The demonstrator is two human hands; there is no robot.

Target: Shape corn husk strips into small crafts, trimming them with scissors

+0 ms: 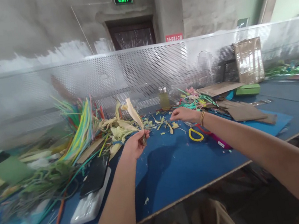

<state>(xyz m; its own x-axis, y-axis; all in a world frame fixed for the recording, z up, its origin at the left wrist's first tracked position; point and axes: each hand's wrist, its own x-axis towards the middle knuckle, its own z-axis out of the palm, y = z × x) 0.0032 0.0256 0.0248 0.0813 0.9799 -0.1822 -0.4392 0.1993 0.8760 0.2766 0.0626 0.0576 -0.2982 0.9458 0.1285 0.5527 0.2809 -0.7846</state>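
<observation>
In the head view, my left hand (136, 144) is closed around the lower end of a pale yellow, husk-like leaf (134, 113), which stands upright above the fingers. My right hand (185, 115) hovers over the table with its fingers pinched together; anything between them is too small to make out. Below and between the hands lie leaf scraps (168, 124). Left of my left hand is a heap of similar pale leaves (120, 131). Scissors with yellow and red handles (196, 135) lie under my right forearm, beside a purple object (219, 142).
A black phone (95, 176) rests on a white case (87, 209) at left, near colourful pipe cleaners (84, 125) and a green cup (6, 167). A jar (164, 98) stands at the back. Cardboard pieces (246, 111) lie right; a perforated metal screen (143, 68) borders the blue table (170, 176).
</observation>
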